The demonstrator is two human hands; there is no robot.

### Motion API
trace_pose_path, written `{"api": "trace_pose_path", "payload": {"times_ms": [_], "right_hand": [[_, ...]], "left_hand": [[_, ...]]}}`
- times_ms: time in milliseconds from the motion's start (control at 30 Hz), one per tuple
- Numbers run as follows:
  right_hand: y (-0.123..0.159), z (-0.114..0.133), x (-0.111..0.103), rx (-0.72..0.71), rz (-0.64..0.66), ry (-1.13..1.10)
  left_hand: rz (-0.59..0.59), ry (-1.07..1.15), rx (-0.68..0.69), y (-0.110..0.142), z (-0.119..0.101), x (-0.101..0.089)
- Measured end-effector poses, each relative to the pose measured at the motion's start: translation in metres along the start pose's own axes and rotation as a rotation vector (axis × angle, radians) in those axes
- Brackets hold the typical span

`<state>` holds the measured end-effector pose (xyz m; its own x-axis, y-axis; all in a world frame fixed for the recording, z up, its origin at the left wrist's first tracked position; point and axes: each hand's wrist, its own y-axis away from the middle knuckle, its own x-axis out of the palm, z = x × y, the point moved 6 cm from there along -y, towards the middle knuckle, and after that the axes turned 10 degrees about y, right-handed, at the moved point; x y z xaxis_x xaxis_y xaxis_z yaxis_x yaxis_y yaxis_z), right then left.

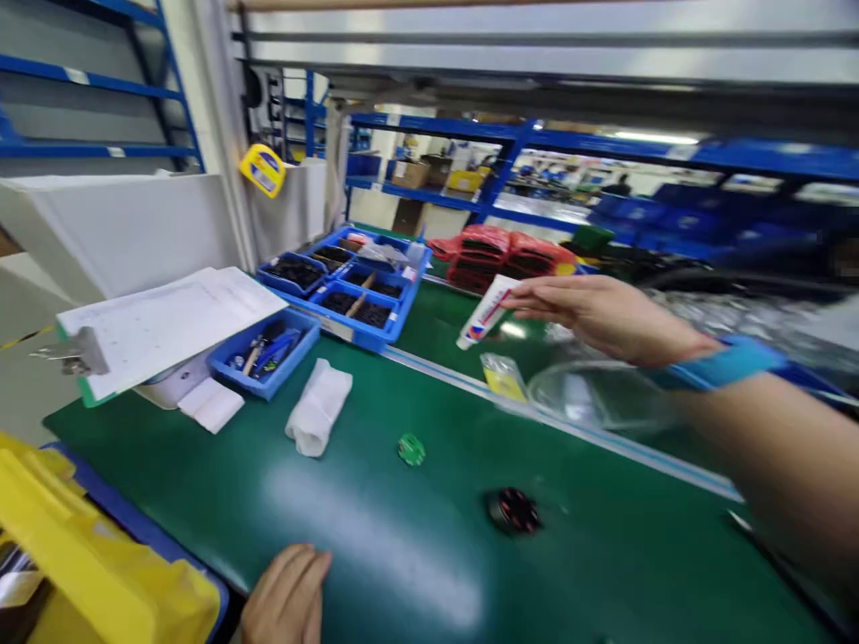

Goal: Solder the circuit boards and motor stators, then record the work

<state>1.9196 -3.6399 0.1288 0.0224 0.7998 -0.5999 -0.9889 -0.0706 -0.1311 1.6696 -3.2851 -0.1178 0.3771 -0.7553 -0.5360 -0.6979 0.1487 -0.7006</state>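
My right hand (591, 309), with a blue band at the wrist, reaches out over the back of the green bench. Its fingers and thumb grip the end of a white squeeze tube (487, 313) printed in red and blue; the tube hangs tilted, its cap end down to the left. At the near edge of the bench my left hand (287, 595) lies with fingers extended side by side, holding nothing. Between the hands, a small black motor with copper windings (514, 511) and a round green circuit board (411, 450) lie on the bench top.
Beside a white cloth roll (319, 408) stand a blue tool tray (265, 353) and a clipboard with papers (167, 326). Blue divided bins (355, 333) hold black parts. Red-wrapped stacks (493, 255) and a clear plastic lid (591, 394) lie behind. A yellow crate (100, 555) borders the left.
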Motion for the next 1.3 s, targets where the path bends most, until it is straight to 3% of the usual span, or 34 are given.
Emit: {"api": "trace_pose_path", "payload": {"times_ms": [100, 200, 300, 367, 433, 500, 600, 700, 900, 967, 1100, 1300], "right_hand": [[0.109, -0.040, -0.060, 0.068, -0.044, 0.224], [0.191, -0.102, -0.089, -0.051, -0.218, 0.647], [0.245, -0.185, -0.072, -0.070, -0.203, 0.729], [0.269, -0.229, -0.054, -0.066, -0.185, 0.699], [0.281, -0.255, -0.042, -0.079, -0.193, 0.659], [0.282, -0.269, -0.038, -0.115, -0.201, 0.616], [0.272, -0.278, -0.042, -0.183, -0.217, 0.551], [0.263, -0.285, -0.052, -0.194, -0.294, 0.501], [0.272, -0.277, -0.058, -0.142, -0.431, 0.437], [0.277, -0.265, -0.048, -0.183, -0.376, 0.417], [0.289, -0.234, -0.013, -0.318, -0.146, 0.357], [0.320, -0.187, 0.032, -0.402, 0.185, 0.342]], "left_hand": [[0.025, 0.010, 0.061, -0.012, -0.001, -0.004], [0.069, -0.013, -0.022, -0.024, -0.001, -0.006], [0.202, -0.031, -0.158, -0.036, -0.010, 0.008], [0.341, 0.006, -0.215, -0.041, -0.027, 0.031], [0.454, 0.034, -0.213, -0.043, -0.051, 0.058], [0.479, -0.007, -0.184, -0.045, -0.074, 0.080], [0.460, -0.121, -0.169, -0.046, -0.097, 0.094], [0.464, -0.188, -0.200, -0.049, -0.104, 0.093], [0.341, -0.313, -0.361, -0.082, -0.082, 0.098], [0.291, -0.353, -0.438, -0.096, -0.067, 0.106], [0.264, -0.410, -0.545, -0.117, -0.041, 0.121], [0.279, -0.414, -0.561, -0.135, -0.026, 0.129]]}}
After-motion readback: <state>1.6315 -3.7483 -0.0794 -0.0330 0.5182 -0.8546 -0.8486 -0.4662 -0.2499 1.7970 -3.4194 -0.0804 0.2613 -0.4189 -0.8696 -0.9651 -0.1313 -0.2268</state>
